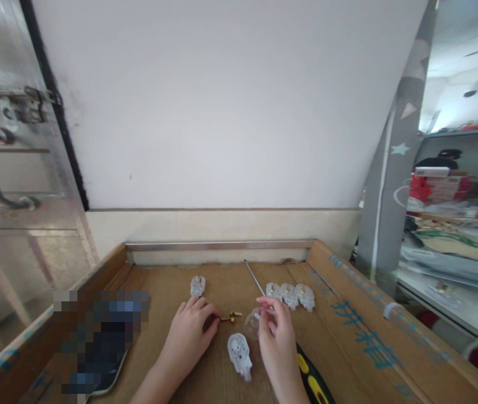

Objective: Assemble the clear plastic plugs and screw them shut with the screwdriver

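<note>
My left hand (194, 328) rests low over the cardboard, fingers curled and thumb drawn in. Small brass pieces (233, 318) lie at its thumb and fingertips, the nearest one between them. My right hand (277, 331) is closed in a pinch at a clear round plastic piece (251, 324); its fingers partly hide that piece. Between my wrists lies a whitish translucent plug-shaped plastic shell (239, 354) with holes in it. Another clear shell with brass in it (198, 286) sits just beyond my left fingers. Beneath my right hand passes a screwdriver (315, 376) with a black-and-yellow handle.
Several clear shells with brass inside (290, 295) stand in a row at the back right. A blurred-out phone-like object (106, 359) lies at the left. Cardboard side walls (373, 325) border the work surface. Beyond the right wall, a person (443, 160) is far off behind boxes.
</note>
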Motion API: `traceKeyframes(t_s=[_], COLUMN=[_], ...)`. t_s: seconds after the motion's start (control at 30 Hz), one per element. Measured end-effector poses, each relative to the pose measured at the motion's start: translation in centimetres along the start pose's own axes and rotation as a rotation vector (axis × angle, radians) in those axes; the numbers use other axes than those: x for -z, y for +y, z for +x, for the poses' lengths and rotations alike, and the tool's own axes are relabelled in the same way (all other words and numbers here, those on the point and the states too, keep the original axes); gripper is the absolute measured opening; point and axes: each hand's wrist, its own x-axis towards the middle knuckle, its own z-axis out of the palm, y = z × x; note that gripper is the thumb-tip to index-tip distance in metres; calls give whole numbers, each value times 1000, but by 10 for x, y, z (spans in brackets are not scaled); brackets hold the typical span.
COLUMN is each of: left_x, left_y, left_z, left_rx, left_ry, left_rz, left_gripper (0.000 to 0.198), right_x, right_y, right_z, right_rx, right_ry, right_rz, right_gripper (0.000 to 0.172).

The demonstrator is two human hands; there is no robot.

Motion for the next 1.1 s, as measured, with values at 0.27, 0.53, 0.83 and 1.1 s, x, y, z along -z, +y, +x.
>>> traceKeyframes(t_s=[0.27, 0.53, 0.83, 1.1], left_x=[-3, -2, 0, 0], left_y=[4, 4, 2, 5], left_z=[2, 2, 0, -3], left_rx=[-33, -13, -21, -109], left_ry=[15, 51, 222, 322], left_rz=[-36, -82, -276, -295], left_gripper=[15, 12, 11, 12], right_x=[3, 3, 0, 2], right_y=[-20, -19, -11, -9], right_z=[-3, -5, -8, -3], right_rx=[136, 207, 178, -9], right_ry=[-10, -99, -92, 16], right_rz=[-132, -239, -244, -82], right_gripper=[24, 28, 28, 36])
